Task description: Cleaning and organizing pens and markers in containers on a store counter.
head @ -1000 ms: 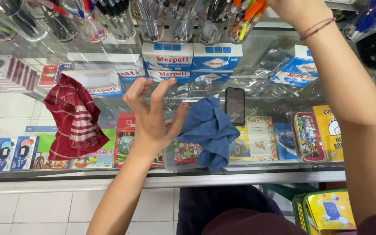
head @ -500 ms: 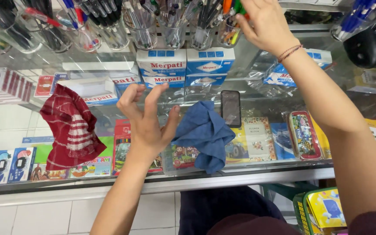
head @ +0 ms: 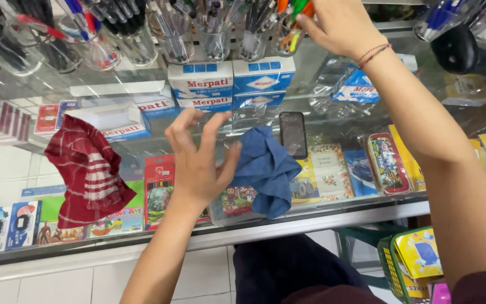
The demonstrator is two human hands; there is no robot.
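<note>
Nearest, at about 7 o'clock of the view, the left hand (head: 198,160) is held just above the glass counter top (head: 322,217), fingers spread and curled, grasping nothing; compared with a second ago it is placed much the same, only slightly more opened. Just beside it at 3 o'clock, the crumpled blue cloth (head: 265,169) is left lying on the glass, apparently brushed by the thumb, and its position is unchanged. A black phone (head: 293,134) is seen face up at the cloth's 1 o'clock, and a red striped cloth (head: 88,171) is draped well apart at 9 o'clock.

Farther off, at 12 o'clock, the right hand (head: 341,28) has been brought in from beyond the top edge and is now lowered onto a clear cup of coloured pens (head: 291,31). Its fingers are closed about the pen tops, though whether one is pinched cannot be told. The work is thus judged to be shifted from the cloth to the pen cups behind the blue and white boxes (head: 226,84).
</note>
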